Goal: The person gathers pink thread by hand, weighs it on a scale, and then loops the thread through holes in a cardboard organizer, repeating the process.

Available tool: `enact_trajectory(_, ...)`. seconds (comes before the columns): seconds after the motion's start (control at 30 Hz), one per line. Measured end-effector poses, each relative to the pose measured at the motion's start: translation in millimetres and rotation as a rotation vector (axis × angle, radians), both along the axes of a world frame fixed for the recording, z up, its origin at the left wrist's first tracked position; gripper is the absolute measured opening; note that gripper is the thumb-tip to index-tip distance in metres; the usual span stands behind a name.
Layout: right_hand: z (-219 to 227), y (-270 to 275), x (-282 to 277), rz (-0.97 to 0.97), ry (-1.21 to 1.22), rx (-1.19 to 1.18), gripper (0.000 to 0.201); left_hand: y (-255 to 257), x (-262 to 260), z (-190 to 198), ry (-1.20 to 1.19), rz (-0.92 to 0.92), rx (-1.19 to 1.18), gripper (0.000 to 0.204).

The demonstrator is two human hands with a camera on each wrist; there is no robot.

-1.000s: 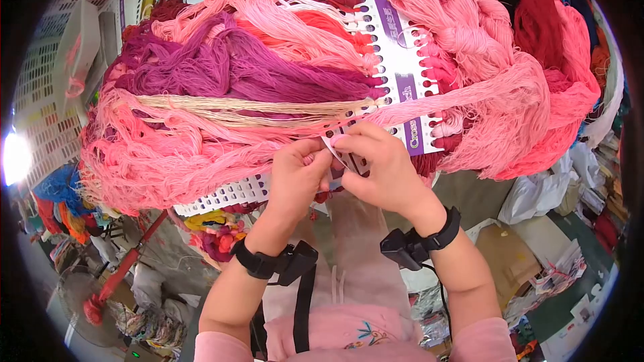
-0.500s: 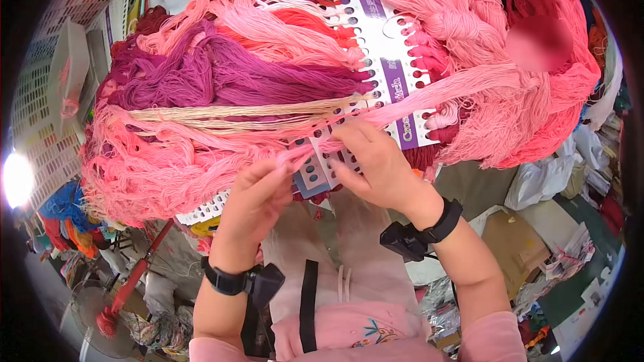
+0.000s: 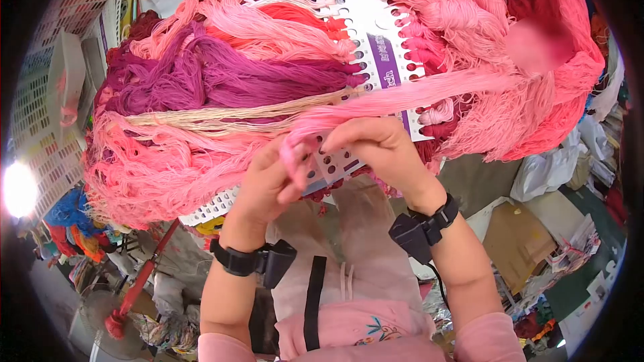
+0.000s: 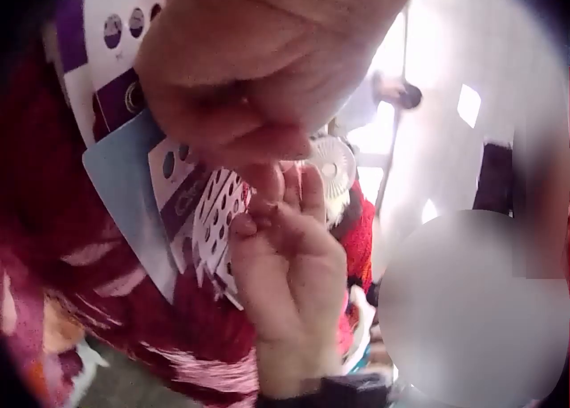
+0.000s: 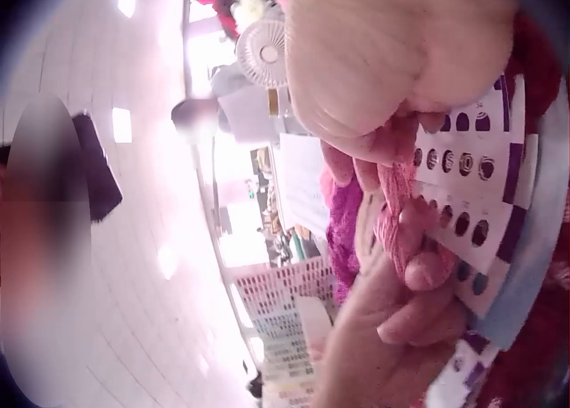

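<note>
While cards (image 3: 365, 17) hold skeins (image 3: 201, 70), left grip (image 3: 258, 177) pinches pink thread (image 3: 402, 97), right grip's (image 3: 386, 154) closure unclear.

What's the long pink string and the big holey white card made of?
The pink string looks like cotton, maybe synthetic: many fine, faintly shiny strands. The white card seems cardboard or plastic, smooth and glossy, because light glares off it.

Both hands (image 3: 263, 184) (image 3: 386, 154) are close together, fingers (image 3: 352, 133) bent, forearms (image 3: 227, 300) angled inward.

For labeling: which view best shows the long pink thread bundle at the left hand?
Head: longest visible run of the pink thread bundle, rightward from the left hand. Right wrist: short stretch only; left wrist: none discernible.
</note>
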State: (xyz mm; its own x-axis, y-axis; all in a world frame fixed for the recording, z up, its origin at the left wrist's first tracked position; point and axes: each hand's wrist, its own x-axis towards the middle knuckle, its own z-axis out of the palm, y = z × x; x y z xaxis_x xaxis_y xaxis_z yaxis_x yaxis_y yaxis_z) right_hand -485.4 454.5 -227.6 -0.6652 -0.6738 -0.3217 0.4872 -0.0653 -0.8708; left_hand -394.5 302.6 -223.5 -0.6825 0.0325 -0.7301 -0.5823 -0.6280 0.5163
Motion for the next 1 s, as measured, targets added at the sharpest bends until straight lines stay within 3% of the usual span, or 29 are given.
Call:
enact_trajectory(0.07,2.7,-3.9,-2.2,0.305,0.47,0.207,0.016,-4.3,8.2,0.4,0.134,-0.022,0.243,0.015)
enact_trajectory(0.1,-2.6,-12.1,3.9,0.147,0.637,0.127,0.016,-2.4,4.4,10.5,0.092,-0.077,0.282,0.014)
enact_trajectory(0.3,-6.3,-8.4,8.2,0.08,0.606,0.13,0.022,-2.5,-2.2,18.1,0.028,-0.193,0.213,0.014)
enact_trajectory(0.6,-6.2,-9.0,3.6,0.174,0.733,0.161,0.022,0.0,-3.5,19.4,0.017,-0.169,0.202,0.016)
enact_trajectory(0.73,-11.3,-9.6,4.9,0.139,0.681,0.129,0.022,3.2,-1.1,24.0,-0.012,-0.02,0.206,0.016)
enact_trajectory(0.8,-7.7,-7.1,2.8,0.184,0.414,0.038,0.012,8.3,-6.5,31.6,-0.217,0.177,0.026,0.013)
enact_trajectory(0.87,-9.1,-0.5,1.4,0.197,0.388,0.047,0.008,-0.2,4.6,22.3,-0.157,0.143,0.138,0.013)
enact_trajectory(0.93,-10.9,2.1,1.2,0.227,0.084,0.006,0.01,-0.8,7.2,21.1,-0.194,0.249,0.134,0.015)
enact_trajectory(1.0,-11.8,1.0,0.7,0.232,0.159,0.015,0.012,-2.4,8.5,25.0,-0.174,0.234,0.114,0.018)
